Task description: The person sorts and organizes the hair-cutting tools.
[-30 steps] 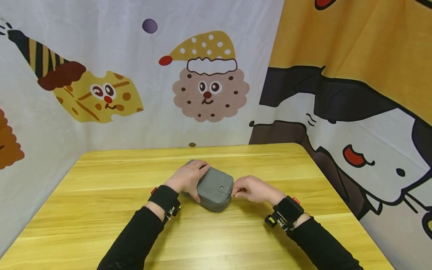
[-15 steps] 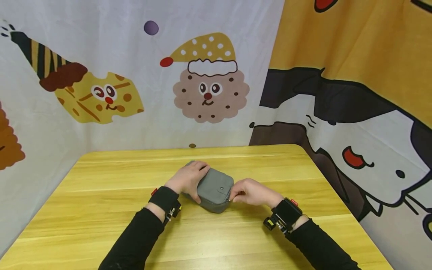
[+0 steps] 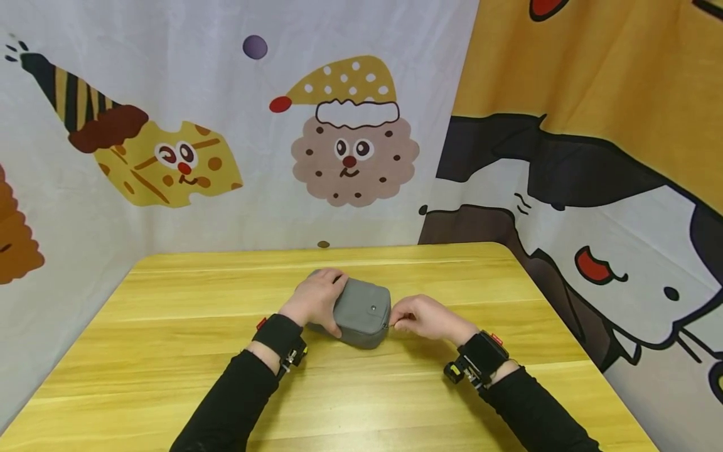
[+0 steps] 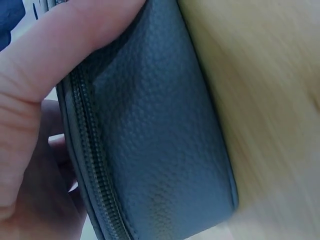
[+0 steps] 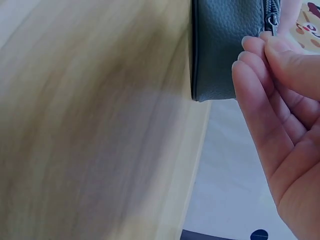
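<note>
A grey pebbled leather-look zip pouch [image 3: 361, 304] with a small snap on top lies on the wooden table. My left hand [image 3: 318, 298] grips its left end, thumb on the near side and fingers over the top. In the left wrist view the thumb crosses the zipper [image 4: 92, 140], whose teeth look meshed along the visible stretch. At the pouch's right end, my right hand [image 3: 426, 316] pinches the zipper pull [image 5: 272, 24] between thumb and index finger. The other fingers curl loosely below it in the right wrist view. Part of the pouch's left end is hidden under my left hand.
The light wooden table [image 3: 186, 351] stretches out on all sides of the pouch. Behind its far edge hangs a white curtain [image 3: 192, 69] with cartoon prints, and a yellow and black printed one [image 3: 593, 81] hangs to the right.
My right hand slid slightly toward me and left with the zipper pull, then back away to the right. The pouch has turned a little, its near right corner shifting away from me.
</note>
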A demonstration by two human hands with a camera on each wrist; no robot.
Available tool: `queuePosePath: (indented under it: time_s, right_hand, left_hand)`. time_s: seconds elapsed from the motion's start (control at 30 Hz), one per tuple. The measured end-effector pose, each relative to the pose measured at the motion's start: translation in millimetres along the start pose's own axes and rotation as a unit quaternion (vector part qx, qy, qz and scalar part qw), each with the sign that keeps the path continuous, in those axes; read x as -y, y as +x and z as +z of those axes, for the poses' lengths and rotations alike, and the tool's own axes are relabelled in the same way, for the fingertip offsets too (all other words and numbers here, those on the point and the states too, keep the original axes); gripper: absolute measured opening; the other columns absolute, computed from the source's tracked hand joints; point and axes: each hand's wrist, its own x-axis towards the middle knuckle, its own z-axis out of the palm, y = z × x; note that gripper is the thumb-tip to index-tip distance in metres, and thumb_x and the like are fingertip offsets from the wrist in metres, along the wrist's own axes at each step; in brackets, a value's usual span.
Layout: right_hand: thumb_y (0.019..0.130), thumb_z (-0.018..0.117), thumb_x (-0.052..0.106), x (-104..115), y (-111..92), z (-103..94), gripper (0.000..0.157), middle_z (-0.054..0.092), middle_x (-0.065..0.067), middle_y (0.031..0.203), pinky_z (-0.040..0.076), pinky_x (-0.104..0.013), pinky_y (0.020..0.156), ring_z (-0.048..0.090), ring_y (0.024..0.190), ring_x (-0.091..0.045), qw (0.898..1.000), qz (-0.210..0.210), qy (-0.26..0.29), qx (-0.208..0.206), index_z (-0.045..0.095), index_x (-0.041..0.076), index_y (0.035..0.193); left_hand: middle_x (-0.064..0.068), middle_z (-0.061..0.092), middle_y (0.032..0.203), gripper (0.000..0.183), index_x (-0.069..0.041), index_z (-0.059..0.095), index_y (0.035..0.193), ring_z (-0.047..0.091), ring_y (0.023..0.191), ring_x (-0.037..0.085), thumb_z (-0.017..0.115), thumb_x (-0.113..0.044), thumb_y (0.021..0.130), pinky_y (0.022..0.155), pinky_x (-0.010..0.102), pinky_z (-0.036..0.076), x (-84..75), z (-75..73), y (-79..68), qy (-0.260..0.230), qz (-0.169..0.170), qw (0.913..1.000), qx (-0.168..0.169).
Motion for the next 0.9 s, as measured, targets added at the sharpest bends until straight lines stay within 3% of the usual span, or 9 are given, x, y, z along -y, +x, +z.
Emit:
queuePosePath:
  time_s: [0.2, 0.5, 0.9]
  right_hand:
    - [0.088, 0.072, 0.000, -3.8, -0.5, -0.2, 0.007, 0.071, -0.004, 0.090, 0.054, -0.027, 0.074, 0.062, 0.082, -0.007, 1.000, 0.004, -0.010, -0.014, 0.073, 0.006, 0.092]
    - [0.091, 0.070, 0.002, -10.3, 0.7, 0.5, 0.006, 0.071, -0.003, 0.091, 0.054, -0.029, 0.075, 0.061, 0.081, -0.008, 0.997, 0.059, -0.037, -0.041, 0.074, 0.007, 0.092]
    - [0.091, 0.069, 0.000, -11.7, 1.2, 1.6, 0.008, 0.069, 0.004, 0.087, 0.054, -0.030, 0.073, 0.062, 0.080, -0.008, 0.989, 0.102, -0.067, -0.085, 0.073, 0.007, 0.093]
  left_hand:
    - [0.017, 0.042, 0.148, 0.121, -0.002, 0.042, 0.149, 0.038, 0.137, 0.035, 0.092, -0.060, 0.054, 0.111, 0.046, 0.036, -2.3, -0.7, 0.6, 0.006, -0.024, 0.9997, -0.001]
    - [0.017, 0.049, 0.141, 0.120, -0.002, 0.047, 0.145, 0.044, 0.130, 0.034, 0.089, -0.065, 0.052, 0.107, 0.047, 0.039, -4.6, 4.3, 2.1, 0.029, -0.064, 0.9971, -0.029]
    - [0.017, 0.053, 0.133, 0.116, -0.002, 0.050, 0.141, 0.048, 0.124, 0.034, 0.085, -0.070, 0.054, 0.104, 0.047, 0.042, -10.2, 8.3, 6.6, 0.050, -0.103, 0.9923, -0.045]
